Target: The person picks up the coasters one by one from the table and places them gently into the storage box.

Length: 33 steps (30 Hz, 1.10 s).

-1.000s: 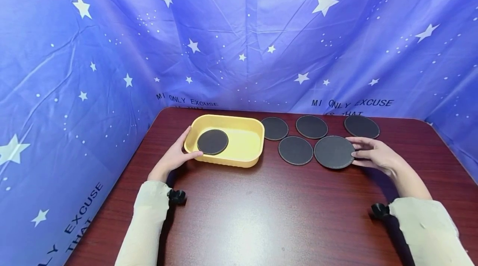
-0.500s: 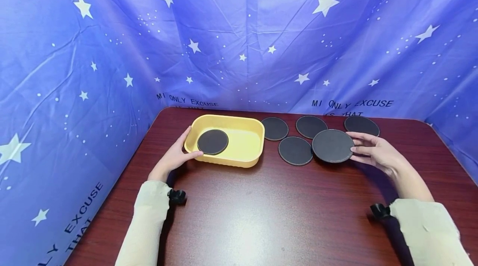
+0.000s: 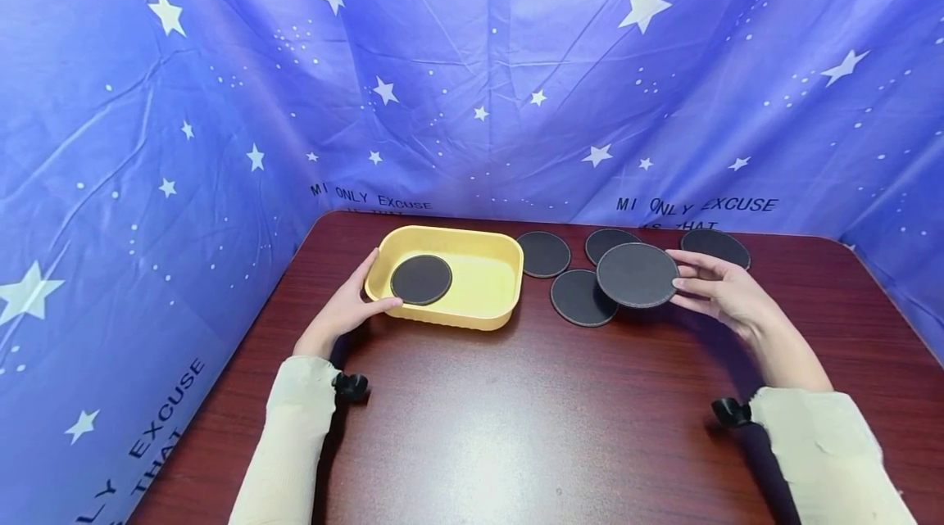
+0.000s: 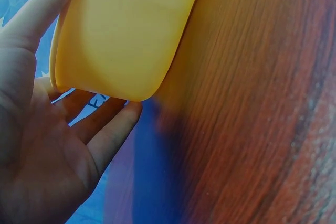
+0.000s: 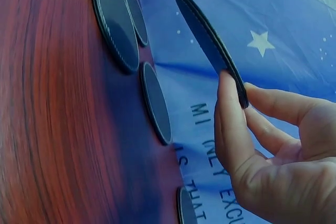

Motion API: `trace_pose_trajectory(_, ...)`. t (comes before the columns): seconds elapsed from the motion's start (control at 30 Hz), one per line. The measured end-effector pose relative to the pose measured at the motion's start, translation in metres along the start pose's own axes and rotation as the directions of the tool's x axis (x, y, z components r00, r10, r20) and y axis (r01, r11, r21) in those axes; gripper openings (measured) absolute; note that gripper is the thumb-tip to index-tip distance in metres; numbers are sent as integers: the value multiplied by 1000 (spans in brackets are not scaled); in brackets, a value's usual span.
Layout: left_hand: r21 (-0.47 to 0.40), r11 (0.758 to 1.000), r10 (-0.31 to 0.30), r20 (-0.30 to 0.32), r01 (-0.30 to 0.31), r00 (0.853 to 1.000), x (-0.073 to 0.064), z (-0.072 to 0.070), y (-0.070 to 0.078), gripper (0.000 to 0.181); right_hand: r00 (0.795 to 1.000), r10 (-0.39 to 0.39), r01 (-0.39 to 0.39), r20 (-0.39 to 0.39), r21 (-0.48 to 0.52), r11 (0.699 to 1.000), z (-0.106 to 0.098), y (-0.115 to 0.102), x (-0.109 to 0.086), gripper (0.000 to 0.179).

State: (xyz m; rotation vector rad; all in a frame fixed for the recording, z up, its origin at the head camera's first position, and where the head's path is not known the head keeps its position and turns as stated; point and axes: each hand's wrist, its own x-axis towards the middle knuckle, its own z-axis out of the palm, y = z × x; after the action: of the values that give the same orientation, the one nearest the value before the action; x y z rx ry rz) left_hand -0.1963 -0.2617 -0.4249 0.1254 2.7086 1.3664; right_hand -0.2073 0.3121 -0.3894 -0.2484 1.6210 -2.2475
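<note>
While the left hand spans the nine o'clock end of the yellow tub, half spread, thumb at the rim, presumably to steady it, the right hand pinches the lifted coaster at three o'clock, gap closed to its thickness, likely keeping its leading edge free. Inside, nine o'clock: boxed coaster. Tub's three o'clock: three loose coasters. Hand's twelve o'clock: lone coaster, near the table's far edge. Widest room on the table: six o'clock.
</note>
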Motion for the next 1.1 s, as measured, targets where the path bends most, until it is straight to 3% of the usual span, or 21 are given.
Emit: trace_pose_trajectory(1.1, 11, 1000, 4, -11, -4, 1000, -1, 3, -2, 105, 999, 23, -23, -42, 2, 1000, 86, 17, 49, 42)
